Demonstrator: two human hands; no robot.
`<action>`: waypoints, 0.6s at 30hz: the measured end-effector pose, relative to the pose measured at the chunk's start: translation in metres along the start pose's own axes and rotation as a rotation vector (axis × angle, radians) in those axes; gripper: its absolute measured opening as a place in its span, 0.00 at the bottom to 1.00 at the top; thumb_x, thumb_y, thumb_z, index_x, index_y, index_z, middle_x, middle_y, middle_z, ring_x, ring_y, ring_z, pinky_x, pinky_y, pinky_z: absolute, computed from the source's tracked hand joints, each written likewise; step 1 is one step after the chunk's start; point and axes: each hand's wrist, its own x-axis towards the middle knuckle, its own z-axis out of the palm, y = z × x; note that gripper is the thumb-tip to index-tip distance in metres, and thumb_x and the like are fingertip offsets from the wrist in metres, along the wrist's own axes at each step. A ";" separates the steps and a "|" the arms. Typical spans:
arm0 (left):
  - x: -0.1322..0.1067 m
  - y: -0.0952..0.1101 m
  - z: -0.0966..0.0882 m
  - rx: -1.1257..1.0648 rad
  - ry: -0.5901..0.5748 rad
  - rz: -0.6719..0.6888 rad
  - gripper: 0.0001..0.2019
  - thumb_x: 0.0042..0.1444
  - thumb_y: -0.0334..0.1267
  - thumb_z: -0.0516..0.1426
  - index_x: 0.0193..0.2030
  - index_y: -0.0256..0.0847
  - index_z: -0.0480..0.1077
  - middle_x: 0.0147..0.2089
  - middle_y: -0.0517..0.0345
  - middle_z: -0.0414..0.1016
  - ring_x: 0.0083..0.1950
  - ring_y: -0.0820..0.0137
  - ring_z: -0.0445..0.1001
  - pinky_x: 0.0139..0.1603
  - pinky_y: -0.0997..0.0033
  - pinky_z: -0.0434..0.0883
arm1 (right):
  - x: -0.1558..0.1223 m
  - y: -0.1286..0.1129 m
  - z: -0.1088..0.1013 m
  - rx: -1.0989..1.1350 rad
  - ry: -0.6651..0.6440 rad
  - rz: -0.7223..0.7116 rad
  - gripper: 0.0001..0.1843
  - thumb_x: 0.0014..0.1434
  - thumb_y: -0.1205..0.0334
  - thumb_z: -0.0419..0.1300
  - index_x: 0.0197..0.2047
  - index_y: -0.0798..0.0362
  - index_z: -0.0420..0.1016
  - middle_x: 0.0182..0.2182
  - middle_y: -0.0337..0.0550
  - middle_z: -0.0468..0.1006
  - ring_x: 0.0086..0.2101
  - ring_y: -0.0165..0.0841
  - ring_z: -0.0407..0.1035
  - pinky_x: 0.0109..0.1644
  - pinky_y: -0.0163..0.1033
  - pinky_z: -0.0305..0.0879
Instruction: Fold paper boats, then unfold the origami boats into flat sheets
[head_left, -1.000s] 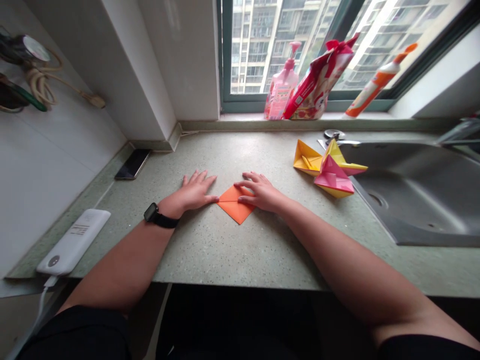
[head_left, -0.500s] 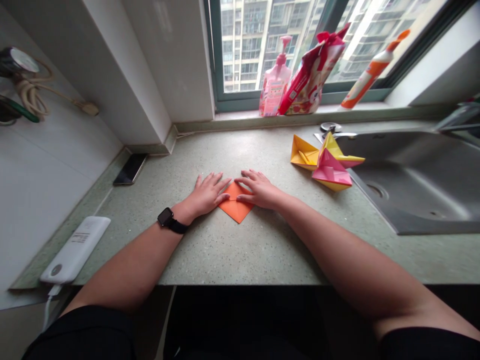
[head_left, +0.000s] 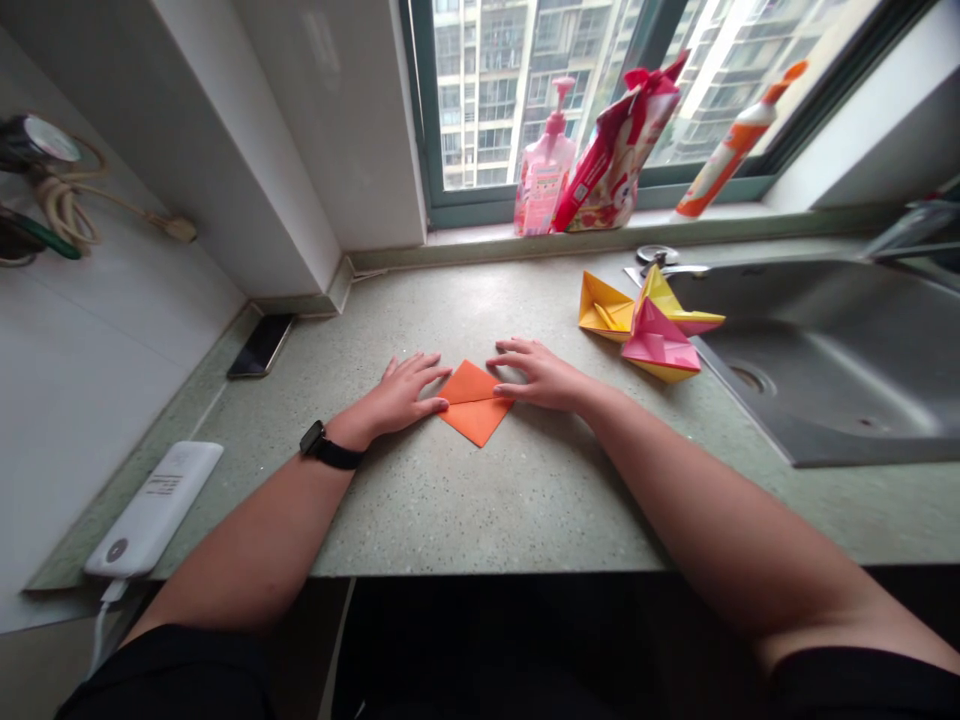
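On the speckled green stone worktop (head_left: pixel 487 490), your left hand (head_left: pixel 405 392) and right hand (head_left: pixel 541 377) lie flat, fingers spread, pressing opposite corners of the folded orange paper square (head_left: pixel 472 405) between them.

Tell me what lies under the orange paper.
The orange paper lies flat on the speckled green counter. The left hand and right hand rest fingertips on its side corners. Whatever is beneath the sheet is covered.

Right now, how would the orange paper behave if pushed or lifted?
Probably very light and floppy: the orange paper lies thin and flat, with one crease. It would likely slide easily on the smooth counter; the left hand and right hand press its side corners.
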 end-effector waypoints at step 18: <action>0.003 0.019 -0.001 -0.450 0.365 0.058 0.49 0.64 0.54 0.70 0.84 0.46 0.51 0.60 0.48 0.81 0.63 0.55 0.80 0.72 0.51 0.72 | -0.011 -0.063 -0.007 0.007 0.413 -0.329 0.10 0.73 0.59 0.63 0.39 0.42 0.84 0.60 0.44 0.81 0.66 0.46 0.70 0.70 0.61 0.72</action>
